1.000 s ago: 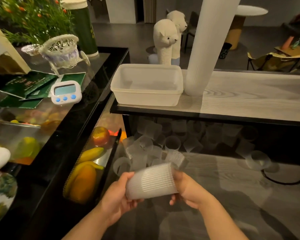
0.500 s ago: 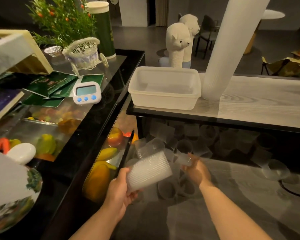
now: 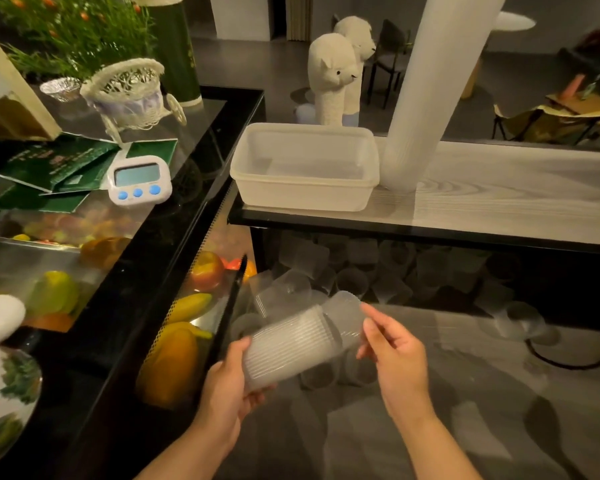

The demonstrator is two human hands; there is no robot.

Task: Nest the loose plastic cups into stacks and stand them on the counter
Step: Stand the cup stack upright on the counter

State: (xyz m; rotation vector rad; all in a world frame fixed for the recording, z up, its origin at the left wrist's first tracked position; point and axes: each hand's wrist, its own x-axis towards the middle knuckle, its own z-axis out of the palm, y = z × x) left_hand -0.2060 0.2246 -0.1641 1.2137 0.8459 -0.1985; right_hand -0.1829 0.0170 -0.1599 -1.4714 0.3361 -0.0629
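Cups nested in a short stack (image 3: 288, 348) lie sideways in our left hand (image 3: 229, 386), fingers curled round the base, mouth pointing up-right. Our right hand (image 3: 392, 351) pinches a loose cup (image 3: 345, 315) at that mouth, nearly aligned with the stack's axis.
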